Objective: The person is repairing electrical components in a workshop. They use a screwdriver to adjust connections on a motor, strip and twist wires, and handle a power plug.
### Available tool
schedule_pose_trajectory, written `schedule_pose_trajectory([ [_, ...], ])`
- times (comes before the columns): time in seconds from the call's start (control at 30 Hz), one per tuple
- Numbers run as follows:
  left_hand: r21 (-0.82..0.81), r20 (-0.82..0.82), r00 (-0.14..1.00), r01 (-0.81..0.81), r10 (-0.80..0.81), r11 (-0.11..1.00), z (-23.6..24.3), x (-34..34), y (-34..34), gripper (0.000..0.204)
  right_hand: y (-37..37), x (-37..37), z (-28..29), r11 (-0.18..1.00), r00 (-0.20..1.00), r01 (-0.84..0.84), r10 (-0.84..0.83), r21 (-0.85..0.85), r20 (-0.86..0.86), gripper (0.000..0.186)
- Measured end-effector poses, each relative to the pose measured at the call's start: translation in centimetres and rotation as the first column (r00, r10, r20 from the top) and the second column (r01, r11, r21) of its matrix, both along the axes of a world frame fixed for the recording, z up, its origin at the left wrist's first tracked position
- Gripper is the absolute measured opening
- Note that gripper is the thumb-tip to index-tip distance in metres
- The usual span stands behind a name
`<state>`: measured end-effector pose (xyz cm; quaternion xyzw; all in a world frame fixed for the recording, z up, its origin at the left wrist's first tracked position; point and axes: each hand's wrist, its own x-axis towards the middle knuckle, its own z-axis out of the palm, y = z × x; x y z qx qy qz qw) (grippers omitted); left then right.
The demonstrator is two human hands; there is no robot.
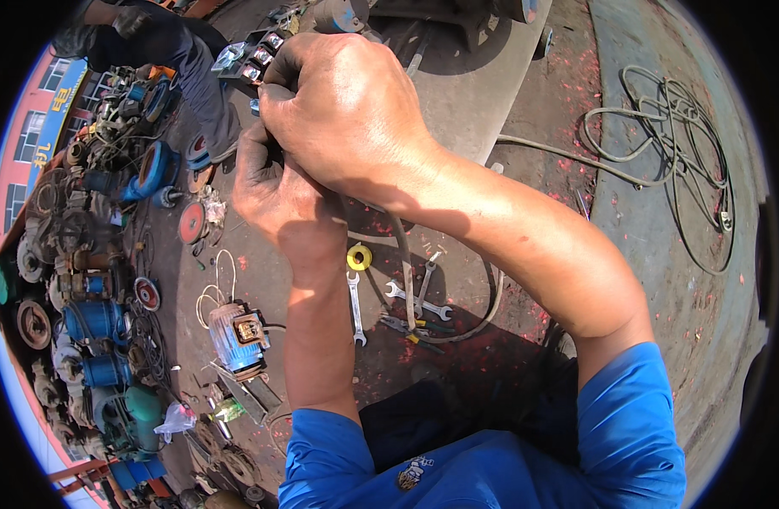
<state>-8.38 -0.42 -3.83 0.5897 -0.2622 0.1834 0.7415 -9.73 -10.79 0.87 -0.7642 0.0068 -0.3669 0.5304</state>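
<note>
My right hand [347, 110] is closed in a pinch, its fingertips beside a black terminal block [255, 58] with a row of shiny metal screws. Just under it, close against it, my left hand [275, 199] is closed too, with curled, dirt-darkened fingers. What either hand pinches is hidden behind the knuckles. A grey cable [402, 254] comes out from beneath my right wrist and droops in a loop toward the ground. Clear plastic [228, 56] shows at the block's left side.
Wrenches [355, 310], pliers [398, 325] and yellow tape [359, 255] lie below my forearms. A small opened electric motor [237, 335] stands left. Motor parts [97, 322] pile up along the left. Another person's leg [198, 93] is upper left. Coiled cable [674, 136] lies right.
</note>
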Motion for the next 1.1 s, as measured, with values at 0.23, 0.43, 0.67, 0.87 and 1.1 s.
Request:
schedule_pose_trajectory([
  [0.23,0.097,-0.018,0.996,-0.089,0.091,0.991,1.0,-0.5,-0.4,0.015,0.0,0.9,0.0,0.998,0.997,0.065,-0.065,0.003,0.043,0.019],
  [0.43,-0.109,-0.093,0.995,0.016,-0.026,0.994,0.3,0.1,-0.8,0.018,0.7,0.8,0.2,0.994,0.993,0.104,-0.104,0.018,0.051,0.019],
  [0.67,-0.137,-0.149,0.989,-0.025,0.005,0.99,0.8,-0.4,-1.2,0.02,0.8,1.1,0.0,0.994,0.996,0.055,-0.061,0.091,0.062,0.019],
  [0.87,-0.112,-0.094,0.993,-0.079,0.069,0.991,0.4,0.1,-1.0,0.023,0.4,0.6,-0.7,0.999,0.987,0.042,-0.043,0.01,0.156,0.02],
  [1.1,-0.138,-0.109,0.994,-0.01,-0.005,0.99,0.2,0.1,-0.4,0.023,1.1,0.4,-0.3,0.993,0.996,0.029,-0.038,0.111,0.077,0.018],
])
